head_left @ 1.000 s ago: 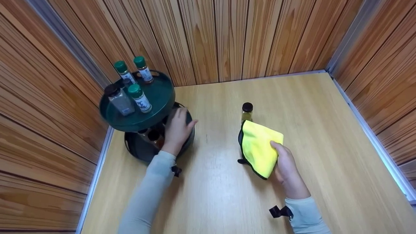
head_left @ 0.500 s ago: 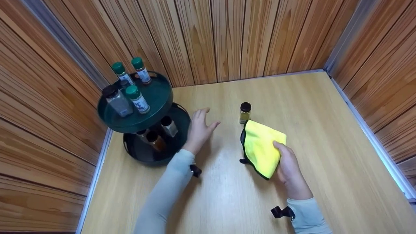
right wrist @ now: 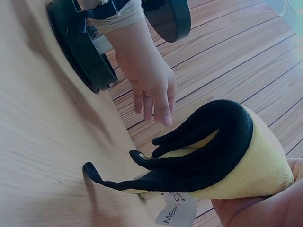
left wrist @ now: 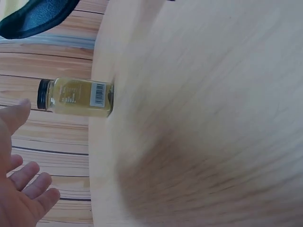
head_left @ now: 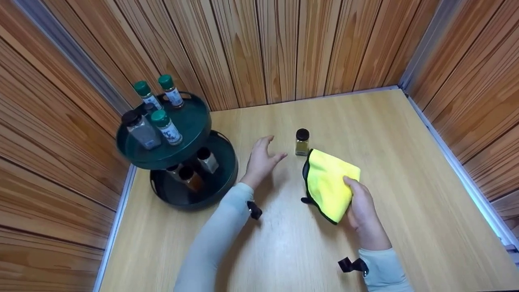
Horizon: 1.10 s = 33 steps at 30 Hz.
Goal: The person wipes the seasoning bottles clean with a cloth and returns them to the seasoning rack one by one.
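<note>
My left hand (head_left: pixel 261 162) is over the table between the rack and a spice jar, fingers spread and holding nothing. That small glass jar (head_left: pixel 302 142), black-capped with yellowish contents, stands upright on the table; in the left wrist view the jar (left wrist: pixel 80 97) shows a barcode label beyond the thumb. My right hand (head_left: pixel 362 209) grips a folded yellow cloth (head_left: pixel 330 182) with black edging, thumb on top. Seen from the right wrist, the cloth (right wrist: pixel 222 151) hangs in folds with a white tag (right wrist: pixel 177 208).
A dark green two-tier round rack (head_left: pixel 190 134) stands at the left. Its upper tier bears green-capped shakers (head_left: pixel 167 127) and a larger dark-capped jar (head_left: pixel 142 132). Several dark-capped jars (head_left: pixel 207 160) sit on the lower tier. Wood-panelled walls (head_left: pixel 251 52) enclose the table's back and sides.
My left hand has come out from the rack's lower tier and moved right toward the lone jar, leaving a dark-capped jar visible there. My right hand keeps hold of the cloth, almost still.
</note>
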Tool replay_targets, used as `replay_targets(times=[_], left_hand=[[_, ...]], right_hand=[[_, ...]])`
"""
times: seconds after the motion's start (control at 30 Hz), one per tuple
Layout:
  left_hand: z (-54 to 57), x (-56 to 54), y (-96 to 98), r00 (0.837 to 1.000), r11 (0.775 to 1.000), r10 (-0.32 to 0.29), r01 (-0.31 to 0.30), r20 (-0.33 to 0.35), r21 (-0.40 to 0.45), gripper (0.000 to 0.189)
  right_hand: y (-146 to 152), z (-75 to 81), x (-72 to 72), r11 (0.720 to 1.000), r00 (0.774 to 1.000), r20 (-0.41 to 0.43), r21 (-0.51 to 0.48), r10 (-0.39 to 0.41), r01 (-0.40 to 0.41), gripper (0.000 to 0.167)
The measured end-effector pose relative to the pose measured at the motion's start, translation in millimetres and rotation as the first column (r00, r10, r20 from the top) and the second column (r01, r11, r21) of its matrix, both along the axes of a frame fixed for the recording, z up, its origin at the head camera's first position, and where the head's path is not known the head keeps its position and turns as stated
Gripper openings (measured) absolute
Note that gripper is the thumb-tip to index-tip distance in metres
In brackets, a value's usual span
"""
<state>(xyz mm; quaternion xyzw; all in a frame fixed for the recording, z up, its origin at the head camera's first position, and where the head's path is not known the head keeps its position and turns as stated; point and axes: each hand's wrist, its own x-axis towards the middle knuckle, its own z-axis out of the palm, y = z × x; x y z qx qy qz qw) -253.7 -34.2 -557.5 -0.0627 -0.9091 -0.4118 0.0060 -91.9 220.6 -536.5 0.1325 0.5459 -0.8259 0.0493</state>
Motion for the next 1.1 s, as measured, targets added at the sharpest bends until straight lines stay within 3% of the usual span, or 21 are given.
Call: replay_targets(times=[0.2, 0.4, 0.67, 0.83, 0.97, 1.1], left_hand=[[-0.3, -10.7, 11.6, 0.999, 0.999, -0.044, 0.043, 0.019, 0.018, 0.082], [-7.9, -24.4, 26.3, 0.995, 0.999, -0.05, 0.049, 0.08, 0.022, 0.084], [-19.8, -44.3, 45.1, 0.96, 0.983, -0.179, 0.166, 0.214, 0.077, 0.104], [-20.4, -52.2, 48.8, 0.94, 0.978, -0.185, 0.146, 0.287, 0.151, 0.102], [-20.3, -55.9, 51.0, 0.922, 0.959, -0.208, 0.126, 0.327, 0.254, 0.102], [-22.6, -58.2, 52.6, 0.918, 0.946, -0.201, 0.091, 0.342, 0.312, 0.101]], right_hand=[[2.2, 0.7, 0.5, 1.0, 1.0, 0.004, -0.002, -0.015, 0.015, 0.04], [0.0, 2.0, -0.7, 1.0, 1.0, 0.011, 0.008, -0.001, 0.001, 0.04], [-3.0, 3.8, -3.8, 1.0, 1.0, 0.005, -0.008, -0.021, 0.021, 0.039], [-5.0, 4.7, -6.6, 1.0, 1.0, -0.002, -0.009, -0.019, 0.019, 0.039], [-4.8, 5.9, -8.0, 1.0, 1.0, -0.019, -0.004, -0.013, 0.013, 0.039], [-6.4, 5.8, -9.3, 1.0, 1.0, -0.024, -0.015, -0.002, 0.002, 0.039]])
